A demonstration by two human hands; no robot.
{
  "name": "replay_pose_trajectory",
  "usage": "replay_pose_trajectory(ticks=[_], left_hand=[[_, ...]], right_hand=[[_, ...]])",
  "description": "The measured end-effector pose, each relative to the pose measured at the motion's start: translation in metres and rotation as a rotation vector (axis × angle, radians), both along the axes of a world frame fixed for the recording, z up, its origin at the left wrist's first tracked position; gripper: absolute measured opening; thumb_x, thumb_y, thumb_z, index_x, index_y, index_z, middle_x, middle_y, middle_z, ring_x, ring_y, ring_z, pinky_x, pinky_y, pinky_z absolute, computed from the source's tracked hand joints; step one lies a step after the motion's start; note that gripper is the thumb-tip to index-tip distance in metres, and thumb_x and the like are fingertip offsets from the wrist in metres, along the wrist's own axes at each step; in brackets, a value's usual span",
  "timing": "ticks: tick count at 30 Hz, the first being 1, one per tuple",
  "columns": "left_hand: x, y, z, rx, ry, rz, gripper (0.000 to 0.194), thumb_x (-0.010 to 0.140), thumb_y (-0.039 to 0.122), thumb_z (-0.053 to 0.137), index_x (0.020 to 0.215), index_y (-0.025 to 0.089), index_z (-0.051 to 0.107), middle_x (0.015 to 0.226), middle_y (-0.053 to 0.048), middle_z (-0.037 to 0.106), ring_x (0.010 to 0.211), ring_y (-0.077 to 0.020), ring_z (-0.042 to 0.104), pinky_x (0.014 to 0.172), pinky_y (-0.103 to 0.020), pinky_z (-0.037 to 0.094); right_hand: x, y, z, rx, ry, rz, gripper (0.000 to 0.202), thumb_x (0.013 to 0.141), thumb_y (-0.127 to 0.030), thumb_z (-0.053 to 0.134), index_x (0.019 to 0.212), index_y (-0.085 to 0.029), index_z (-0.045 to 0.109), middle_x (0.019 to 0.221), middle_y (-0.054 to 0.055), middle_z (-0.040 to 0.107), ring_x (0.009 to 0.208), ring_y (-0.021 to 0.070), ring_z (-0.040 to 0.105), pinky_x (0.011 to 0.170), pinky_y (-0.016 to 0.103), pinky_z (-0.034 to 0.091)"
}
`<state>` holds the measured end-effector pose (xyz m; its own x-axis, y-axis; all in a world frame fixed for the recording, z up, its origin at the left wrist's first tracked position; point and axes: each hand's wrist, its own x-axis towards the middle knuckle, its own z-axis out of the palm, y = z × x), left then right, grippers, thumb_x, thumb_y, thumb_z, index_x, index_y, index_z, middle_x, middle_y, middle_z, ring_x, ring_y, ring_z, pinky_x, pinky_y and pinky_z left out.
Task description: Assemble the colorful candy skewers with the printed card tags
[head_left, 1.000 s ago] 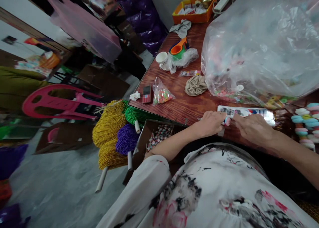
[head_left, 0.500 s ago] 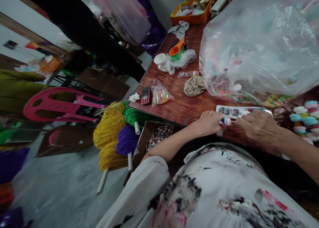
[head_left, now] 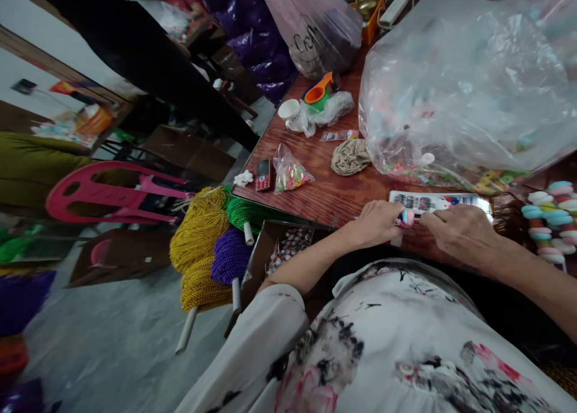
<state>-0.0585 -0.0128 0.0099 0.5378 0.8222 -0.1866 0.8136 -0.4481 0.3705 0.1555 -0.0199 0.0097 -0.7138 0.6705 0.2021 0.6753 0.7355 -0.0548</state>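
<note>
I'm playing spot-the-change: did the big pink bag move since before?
Yes. The pink bag went right, up to the orange tray, and now covers part of it.

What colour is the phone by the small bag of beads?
The phone is red and black, clearest in the head view.

A wooden table [head_left: 315, 184] carries a phone [head_left: 262, 175] beside a small bag [head_left: 291, 171]. A cup [head_left: 289, 110] lies near them.
</note>
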Motion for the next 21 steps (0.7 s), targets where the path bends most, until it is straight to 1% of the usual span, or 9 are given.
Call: replay_pose_trajectory(ticks=[3, 6, 8, 10, 13, 15, 16, 19, 21], left_hand=[[-0.002, 0.003, 0.001, -0.084, -0.103, -0.006, 0.034, 0.084, 0.048, 0.057, 0.096, 0.018, 0.069, 0.080, -0.003, 0.069, 0.075, -0.0164, 0.062, 0.063, -0.023, 0.037], [-0.005, 0.005, 0.002, -0.171, -0.173, 0.021, 0.043, 0.079, 0.054, 0.063, 0.099, 0.018, 0.071, 0.073, 0.000, 0.067, 0.074, -0.0147, 0.062, 0.065, -0.021, 0.038], [-0.007, 0.006, 0.003, -0.213, -0.183, 0.036, 0.044, 0.074, 0.056, 0.067, 0.097, 0.019, 0.072, 0.072, 0.002, 0.067, 0.076, -0.0146, 0.063, 0.067, -0.020, 0.039], [-0.006, 0.006, 0.004, -0.222, -0.145, 0.021, 0.040, 0.074, 0.056, 0.068, 0.092, 0.020, 0.073, 0.073, 0.002, 0.068, 0.077, -0.0152, 0.064, 0.066, -0.020, 0.040], [-0.001, 0.006, 0.003, -0.189, -0.037, -0.069, 0.035, 0.080, 0.053, 0.062, 0.085, 0.020, 0.072, 0.076, -0.002, 0.069, 0.077, -0.0183, 0.065, 0.064, -0.023, 0.041], [0.005, 0.004, 0.002, -0.165, 0.006, -0.126, 0.031, 0.082, 0.049, 0.059, 0.088, 0.021, 0.071, 0.082, -0.004, 0.070, 0.079, -0.0203, 0.065, 0.064, -0.025, 0.042], [0.007, 0.003, 0.001, -0.148, 0.017, -0.134, 0.028, 0.083, 0.046, 0.059, 0.091, 0.021, 0.070, 0.086, -0.004, 0.070, 0.082, -0.0207, 0.066, 0.066, -0.026, 0.043], [0.013, -0.001, 0.001, -0.060, 0.026, -0.106, 0.025, 0.085, 0.040, 0.059, 0.099, 0.021, 0.066, 0.100, -0.006, 0.070, 0.095, -0.0219, 0.065, 0.078, -0.029, 0.046], [0.013, -0.001, 0.007, -0.006, 0.011, -0.089, 0.038, 0.087, 0.047, 0.057, 0.112, 0.019, 0.061, 0.109, -0.009, 0.068, 0.104, -0.0250, 0.063, 0.088, -0.034, 0.046]], right_hand=[[0.005, 0.001, -0.005, 0.144, -0.012, 0.178, 0.018, 0.091, -0.013, 0.048, 0.085, -0.015, 0.065, 0.067, 0.005, 0.064, 0.061, 0.0153, 0.053, 0.064, 0.032, 0.026], [0.012, 0.002, -0.013, 0.236, 0.016, 0.251, 0.014, 0.090, -0.012, 0.051, 0.089, -0.015, 0.064, 0.065, 0.003, 0.062, 0.060, 0.0159, 0.053, 0.065, 0.033, 0.027], [0.014, 0.001, -0.017, 0.230, 0.028, 0.275, 0.014, 0.089, -0.010, 0.051, 0.091, -0.014, 0.064, 0.067, 0.003, 0.063, 0.061, 0.0166, 0.054, 0.067, 0.033, 0.029], [0.012, 0.001, -0.018, 0.145, 0.026, 0.281, 0.017, 0.088, -0.009, 0.049, 0.091, -0.015, 0.064, 0.070, 0.004, 0.065, 0.061, 0.0170, 0.056, 0.066, 0.033, 0.029], [0.005, 0.004, -0.013, -0.088, 0.025, 0.268, 0.021, 0.089, -0.010, 0.046, 0.085, -0.015, 0.065, 0.068, 0.005, 0.066, 0.055, 0.0154, 0.053, 0.058, 0.033, 0.024], [-0.001, 0.008, -0.007, -0.251, 0.014, 0.236, 0.023, 0.090, -0.013, 0.044, 0.082, -0.016, 0.066, 0.064, 0.005, 0.066, 0.050, 0.0145, 0.050, 0.054, 0.033, 0.020], [-0.003, 0.011, -0.004, -0.320, 0.019, 0.209, 0.025, 0.089, -0.013, 0.044, 0.080, -0.016, 0.067, 0.063, 0.005, 0.066, 0.050, 0.0144, 0.049, 0.053, 0.032, 0.020], [-0.005, 0.016, -0.002, -0.475, 0.140, 0.098, 0.029, 0.089, -0.015, 0.040, 0.077, -0.018, 0.066, 0.067, 0.004, 0.069, 0.055, 0.0146, 0.055, 0.055, 0.029, 0.030], [-0.002, 0.018, -0.006, -0.514, 0.299, 0.020, 0.032, 0.093, -0.020, 0.037, 0.078, -0.019, 0.065, 0.071, 0.002, 0.070, 0.061, 0.0148, 0.059, 0.058, 0.027, 0.037]])
